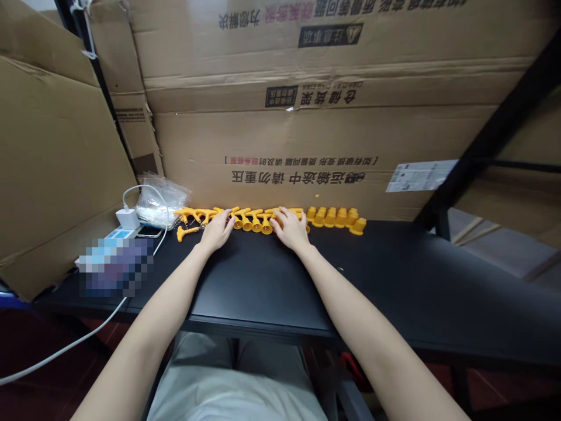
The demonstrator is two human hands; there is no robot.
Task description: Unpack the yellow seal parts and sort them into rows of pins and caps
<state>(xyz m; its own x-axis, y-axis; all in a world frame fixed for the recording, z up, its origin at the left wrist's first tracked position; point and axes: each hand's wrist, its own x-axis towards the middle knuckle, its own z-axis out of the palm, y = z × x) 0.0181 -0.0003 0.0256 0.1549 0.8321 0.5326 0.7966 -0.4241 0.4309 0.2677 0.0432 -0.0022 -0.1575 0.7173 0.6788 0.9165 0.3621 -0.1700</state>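
Observation:
A row of yellow plastic pieces runs along the back of the black table. My left hand [216, 231] rests at the left part of the row, fingers spread over it, touching yellow T-handled pieces with chains [193, 213]. Between my hands lie several yellow cone-ended pieces with stems [256, 223], wide ends facing me. My right hand [291, 229] lies over the row farther right, its fingers apart; the pieces beneath are partly hidden. Beyond it stand several yellow flanged caps [329, 217]. One loose yellow T-handle [186, 233] lies in front of the row's left end.
Cardboard [280, 134] walls the back and left of the black table [263, 280]. At left sit a clear plastic bag [160, 196], a white charger [127, 218] with a cable, a phone [149, 232] and a pixelated item [116, 263]. A black slanted post [477, 134] stands at right.

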